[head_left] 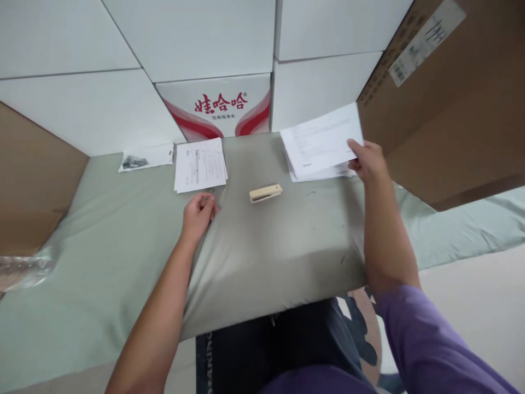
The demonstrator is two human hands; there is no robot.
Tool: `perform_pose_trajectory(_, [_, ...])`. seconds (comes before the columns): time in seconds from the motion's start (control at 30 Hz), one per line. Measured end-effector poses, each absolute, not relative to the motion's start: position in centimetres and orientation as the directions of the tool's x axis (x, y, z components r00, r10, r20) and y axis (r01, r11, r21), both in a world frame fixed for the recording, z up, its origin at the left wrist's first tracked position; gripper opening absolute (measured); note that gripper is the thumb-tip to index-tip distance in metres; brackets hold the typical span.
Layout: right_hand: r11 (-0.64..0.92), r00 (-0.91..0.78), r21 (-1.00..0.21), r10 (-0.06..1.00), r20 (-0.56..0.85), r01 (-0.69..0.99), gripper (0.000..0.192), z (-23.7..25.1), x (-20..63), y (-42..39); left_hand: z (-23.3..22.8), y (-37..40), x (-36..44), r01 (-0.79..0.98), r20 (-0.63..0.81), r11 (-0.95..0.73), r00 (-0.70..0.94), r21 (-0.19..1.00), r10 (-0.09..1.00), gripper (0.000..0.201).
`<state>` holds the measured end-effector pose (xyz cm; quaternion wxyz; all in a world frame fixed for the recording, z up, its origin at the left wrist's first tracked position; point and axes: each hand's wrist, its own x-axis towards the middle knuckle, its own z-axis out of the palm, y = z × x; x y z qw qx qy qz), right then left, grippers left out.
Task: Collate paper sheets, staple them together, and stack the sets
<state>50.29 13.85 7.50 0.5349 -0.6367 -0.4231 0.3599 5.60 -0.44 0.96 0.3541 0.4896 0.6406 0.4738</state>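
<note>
Printed paper (324,139) is up in the right hand (369,158), thumb on top and fingers tucked beneath, gripping it firmly at the lower right edge! It reaches out leftward from that grip, right over a paper pile (318,177) whose lower edge peeks out underneath. Across to the left hand (199,215), fingers curled in on themselves, just below a neat printed stack (200,166); whether anything is pinched there, one cannot tell. Between the two hands sits a cream stapler (266,193), lying on the pale green cloth (254,262), touched by neither. Beyond the left stack, a clear bag (158,156) with dark contents, and at the back, a white carton (221,106) with red lettering; a brown box (455,109) towers close beside the right hand.
</note>
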Motion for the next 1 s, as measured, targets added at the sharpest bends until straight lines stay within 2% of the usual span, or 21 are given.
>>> perform_pose_trajectory(0.13, [-0.068, 0.496, -0.986, 0.868, 0.017, 0.153, 0.035, 6.5, 53.3, 14.5, 0.6, -0.4, 5.7, 0.366, 0.025, 0.073, -0.259, 0.928, 0.966, 0.026])
perform_pose_trajectory(0.57, [-0.160, 0.496, -0.903, 0.866, 0.066, 0.399, 0.020, 3.7, 52.1, 15.7, 0.5, -0.8, 5.5, 0.434, 0.031, 0.072, -0.224, 0.898, 0.974, 0.027])
perform_pose_trajectory(0.83, [-0.170, 0.444, -0.711, 0.869, 0.218, 0.682, 0.021, 2.6, 52.3, 16.0, 0.1, -0.6, 5.3, 0.458, 0.039, 0.071, -0.227, 0.886, 0.973, 0.025])
perform_pose_trajectory(1.0, [-0.228, 0.427, -0.574, 0.872, 0.240, 0.787, 0.021, 2.7, 52.4, 15.5, 0.1, -0.7, 5.3, 0.472, 0.041, 0.070, -0.221, 0.879, 0.974, 0.025])
